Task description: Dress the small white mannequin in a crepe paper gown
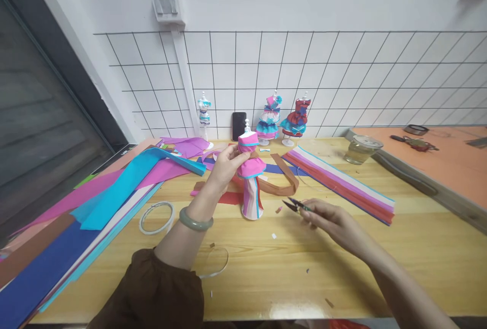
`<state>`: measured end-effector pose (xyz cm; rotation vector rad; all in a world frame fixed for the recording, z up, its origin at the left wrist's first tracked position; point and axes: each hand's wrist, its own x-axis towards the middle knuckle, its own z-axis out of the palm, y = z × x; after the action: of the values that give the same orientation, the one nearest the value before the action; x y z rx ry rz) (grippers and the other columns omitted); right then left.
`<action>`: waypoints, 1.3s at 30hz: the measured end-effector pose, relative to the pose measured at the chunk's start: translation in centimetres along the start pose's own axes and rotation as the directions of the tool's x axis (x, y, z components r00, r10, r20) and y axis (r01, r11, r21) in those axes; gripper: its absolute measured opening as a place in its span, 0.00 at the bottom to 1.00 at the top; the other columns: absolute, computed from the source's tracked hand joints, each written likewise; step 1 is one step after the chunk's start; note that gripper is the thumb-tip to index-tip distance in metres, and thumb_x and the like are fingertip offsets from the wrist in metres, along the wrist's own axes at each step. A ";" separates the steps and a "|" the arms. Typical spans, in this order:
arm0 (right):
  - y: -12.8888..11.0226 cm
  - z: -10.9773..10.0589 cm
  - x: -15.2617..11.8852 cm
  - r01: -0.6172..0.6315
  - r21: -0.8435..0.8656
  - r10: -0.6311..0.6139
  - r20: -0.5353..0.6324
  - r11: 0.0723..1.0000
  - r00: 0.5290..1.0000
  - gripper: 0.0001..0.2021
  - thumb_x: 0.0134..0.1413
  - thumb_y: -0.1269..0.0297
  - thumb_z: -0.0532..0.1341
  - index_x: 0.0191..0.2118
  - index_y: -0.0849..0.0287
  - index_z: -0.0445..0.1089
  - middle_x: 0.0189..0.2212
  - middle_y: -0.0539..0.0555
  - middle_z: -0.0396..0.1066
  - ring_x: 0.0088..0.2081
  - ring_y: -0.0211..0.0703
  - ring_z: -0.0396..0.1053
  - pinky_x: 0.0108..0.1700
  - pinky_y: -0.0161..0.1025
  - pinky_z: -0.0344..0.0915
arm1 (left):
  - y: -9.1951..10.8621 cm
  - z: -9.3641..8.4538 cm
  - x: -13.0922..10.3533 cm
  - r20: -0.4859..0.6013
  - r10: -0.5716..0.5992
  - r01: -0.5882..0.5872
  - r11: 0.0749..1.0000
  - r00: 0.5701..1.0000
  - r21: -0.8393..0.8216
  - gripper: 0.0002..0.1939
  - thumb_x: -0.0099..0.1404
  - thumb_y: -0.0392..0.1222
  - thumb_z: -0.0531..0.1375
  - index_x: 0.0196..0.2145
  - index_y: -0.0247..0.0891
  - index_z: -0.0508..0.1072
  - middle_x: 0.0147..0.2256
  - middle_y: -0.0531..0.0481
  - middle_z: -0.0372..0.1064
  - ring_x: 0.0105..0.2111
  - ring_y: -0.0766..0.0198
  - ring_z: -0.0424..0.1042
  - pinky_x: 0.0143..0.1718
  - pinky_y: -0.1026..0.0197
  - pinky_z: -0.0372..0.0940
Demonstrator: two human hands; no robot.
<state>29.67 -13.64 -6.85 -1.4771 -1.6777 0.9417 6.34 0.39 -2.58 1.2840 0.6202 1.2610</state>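
A small dress form (251, 168) stands upright near the middle of the wooden table, dressed in a pink top, a pink ruffle and a long striped skirt. My left hand (227, 166) holds it at the waist from the left, its fingers partly hidden behind the form. Right of the form, my right hand (323, 214) grips small dark thread snips (297, 206) just above the table. The snips' two blades are apart and point left, with nothing between them. A pink scrap (279, 210) lies near their tips.
Long crepe paper strips (114, 192) cover the left side, beside a tape roll (157, 218). Striped paper (338, 182) lies at right, near a glass jar (363, 149). Against the wall stand a phone (239, 126) and three dressed forms, one in red and blue (298, 118).
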 end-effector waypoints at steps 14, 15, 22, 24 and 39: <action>-6.6 2.9 5.4 0.002 0.255 0.006 -0.031 0.967 0.999 0.23 0.48 0.46 0.63 0.45 0.56 0.74 0.25 0.49 0.65 0.21 0.32 0.55 0.17 0.30 0.61 | 0.6 0.4 -0.2 0.076 0.029 -0.036 0.995 0.997 0.098 0.16 0.53 0.42 0.65 0.40 0.35 0.74 0.40 0.45 0.75 0.43 0.56 0.73 0.47 0.54 0.66; -6.8 2.8 5.3 -0.002 0.236 0.008 -0.025 0.972 1.000 0.23 0.48 0.46 0.63 0.45 0.55 0.75 0.26 0.50 0.67 0.21 0.32 0.56 0.17 0.30 0.61 | 0.6 0.4 -0.2 0.084 0.030 -0.039 0.994 0.996 0.102 0.16 0.53 0.42 0.65 0.40 0.35 0.74 0.40 0.45 0.75 0.43 0.56 0.73 0.47 0.54 0.66; -7.5 2.2 5.2 0.031 0.132 -0.021 -0.080 0.991 0.997 0.20 0.49 0.47 0.62 0.40 0.57 0.78 0.23 0.49 0.66 0.19 0.29 0.51 0.15 0.27 0.53 | 0.9 0.6 -0.5 0.103 0.041 -0.053 0.991 0.994 0.120 0.15 0.54 0.41 0.65 0.40 0.35 0.74 0.40 0.45 0.75 0.43 0.55 0.74 0.46 0.54 0.67; -7.6 2.0 5.3 0.024 0.114 -0.013 -0.093 0.993 0.996 0.21 0.48 0.46 0.62 0.38 0.59 0.78 0.22 0.49 0.65 0.20 0.29 0.51 0.15 0.27 0.51 | 1.0 0.6 -0.6 0.116 0.036 -0.049 0.992 0.993 0.114 0.15 0.55 0.42 0.65 0.41 0.35 0.74 0.40 0.45 0.75 0.43 0.55 0.74 0.47 0.53 0.67; -7.8 2.1 5.3 -0.007 0.057 0.013 -0.102 0.998 0.995 0.23 0.47 0.44 0.61 0.37 0.59 0.78 0.20 0.48 0.63 0.19 0.30 0.52 0.16 0.29 0.51 | 0.7 0.6 -0.5 0.133 0.037 -0.051 0.993 0.990 0.104 0.15 0.55 0.41 0.65 0.41 0.35 0.73 0.40 0.44 0.75 0.43 0.55 0.74 0.47 0.52 0.67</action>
<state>23.54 -9.16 -0.83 -1.4722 -1.5593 0.8959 6.47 -0.39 -1.93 1.4643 0.5746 1.1819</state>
